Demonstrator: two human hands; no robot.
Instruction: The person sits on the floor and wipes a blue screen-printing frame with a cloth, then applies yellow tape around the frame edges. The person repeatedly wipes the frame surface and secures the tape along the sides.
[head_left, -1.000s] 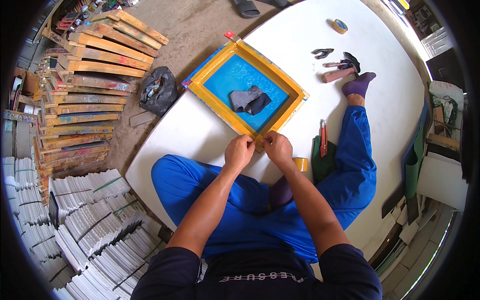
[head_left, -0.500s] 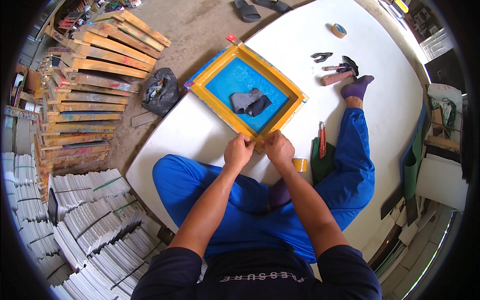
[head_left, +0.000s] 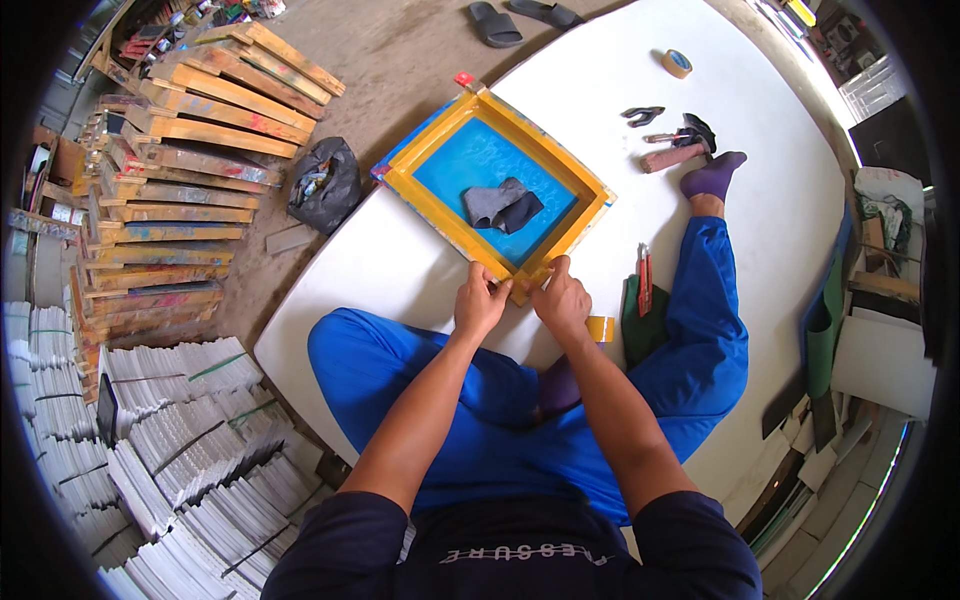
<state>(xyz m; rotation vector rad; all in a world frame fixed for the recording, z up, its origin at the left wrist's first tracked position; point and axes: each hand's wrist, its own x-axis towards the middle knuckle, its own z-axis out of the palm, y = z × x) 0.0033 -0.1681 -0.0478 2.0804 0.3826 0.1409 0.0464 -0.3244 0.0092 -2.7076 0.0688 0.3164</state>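
A yellow-edged screen printing frame (head_left: 435, 217) with blue mesh lies on the white surface in front of me, one corner pointing toward me. On the mesh rests a crumpled grey and dark cloth (head_left: 502, 205). My left hand (head_left: 482, 302) is closed at the left of that near corner, thumb and fingers pinched on its edge. Opposite it, my right hand (head_left: 562, 302) is closed on the corner's right side, index finger over the rim. A yellowish tab, perhaps tape, shows between the hands; exactly what the fingertips pinch is partly hidden.
A yellow tape roll (head_left: 600, 329) sits beside my right wrist, near red-handled cutters (head_left: 645, 280) on green cloth. Farther off lie another tape roll (head_left: 677, 64) and dark tools (head_left: 690, 140). Left stand stacked wooden frames (head_left: 180, 214), a black bag (head_left: 325, 185) and white bundles (head_left: 190, 430).
Both hands stay at the near corner with small finger shifts. The right index finger is now raised a little higher along the rim. Frame and cloth look unchanged.
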